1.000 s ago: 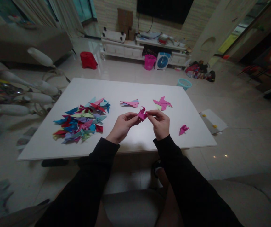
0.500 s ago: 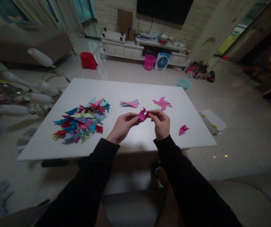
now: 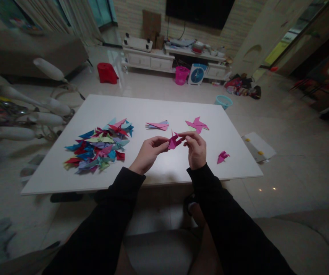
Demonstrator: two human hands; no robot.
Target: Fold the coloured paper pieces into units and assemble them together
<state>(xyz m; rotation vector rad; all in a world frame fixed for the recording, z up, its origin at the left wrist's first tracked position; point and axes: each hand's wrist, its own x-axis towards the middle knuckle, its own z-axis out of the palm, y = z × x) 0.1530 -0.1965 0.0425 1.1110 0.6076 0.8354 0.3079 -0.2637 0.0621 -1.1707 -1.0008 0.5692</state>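
Note:
Between my hands, above the table, is a magenta origami crane [image 3: 173, 142] with thin points sticking upward. My left hand [image 3: 150, 151] is closed on its left side, pinching the paper between thumb and fingers. From the right, my right hand [image 3: 195, 149] has its forefinger stretched along the crane's upper edge, while the thumb side meets its right end; the other fingers are curled. A second magenta origami crane [image 3: 223, 157] lies on the table to the right. Beyond my hands are a stack of folded paper pieces [image 3: 158, 125] and pink folded papers [image 3: 198, 125] with a pale green one beneath.
On the left of the white table [image 3: 141, 107] lies a heap of colourful origami cranes [image 3: 98, 147]. White lamp arms [image 3: 35, 118] stand beside the table's left edge. Past the far edge are a red stool [image 3: 107, 73], a pink bin [image 3: 182, 75] and a light blue basket [image 3: 223, 101].
The crane has tilted slightly, and its points now stand more upright. My right forefinger has shifted a little left over its top. My left hand has stayed nearly still.

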